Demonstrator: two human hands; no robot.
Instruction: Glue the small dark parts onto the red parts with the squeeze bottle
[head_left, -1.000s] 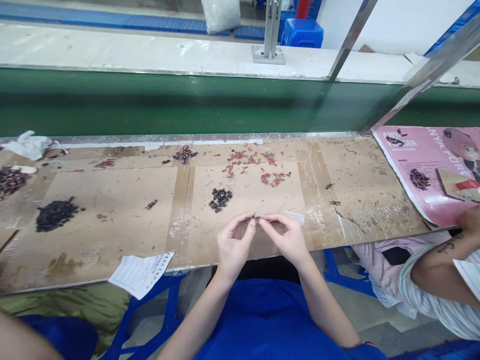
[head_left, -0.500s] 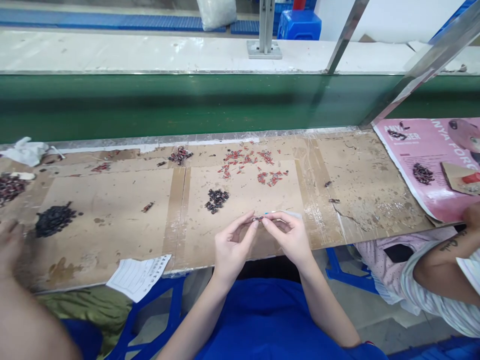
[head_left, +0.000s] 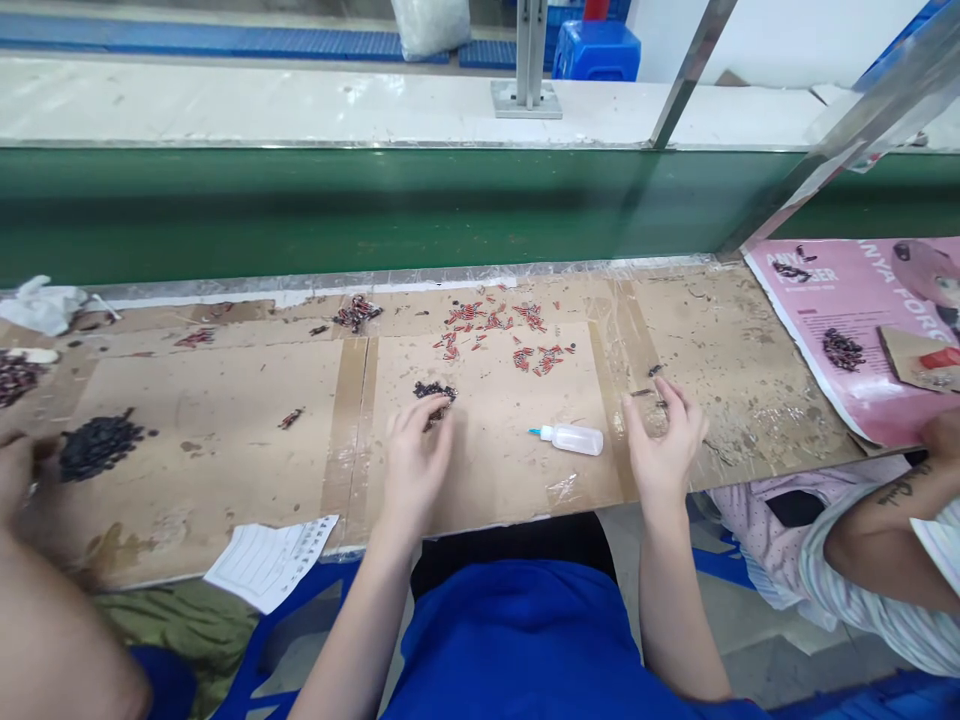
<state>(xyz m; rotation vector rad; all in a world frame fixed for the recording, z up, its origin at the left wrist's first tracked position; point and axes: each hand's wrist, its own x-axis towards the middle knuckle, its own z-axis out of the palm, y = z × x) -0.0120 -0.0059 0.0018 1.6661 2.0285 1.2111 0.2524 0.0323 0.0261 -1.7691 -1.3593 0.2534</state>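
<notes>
My left hand [head_left: 417, 460] is at the near edge of a small pile of black parts [head_left: 433, 389], partly covering it. Thumb and forefinger stand apart there, with nothing visible held. To the right, my right hand [head_left: 666, 445] is open over the cardboard, thumb and fingers spread. By its fingertips lie a few small dark pieces [head_left: 641, 392], too small to name. Between the hands a clear squeeze bottle [head_left: 576, 439] with a blue tip lies on its side. Beyond it are scattered small red parts with metallic ends [head_left: 549, 359].
Cardboard [head_left: 480, 480] covers the bench. A dark red pile [head_left: 358, 313] and a larger black pile [head_left: 101, 445] lie leftward, near a co-worker's hand [head_left: 15, 470]. Paper [head_left: 271, 562] overhangs the front edge. Another person's arm [head_left: 892, 520] is at right beside a pink sheet [head_left: 825, 320].
My hands have parted from their pinch on a small piece. The left moved to the black pile, the right to the dark pieces, where one more now lies. The bottle is now uncovered.
</notes>
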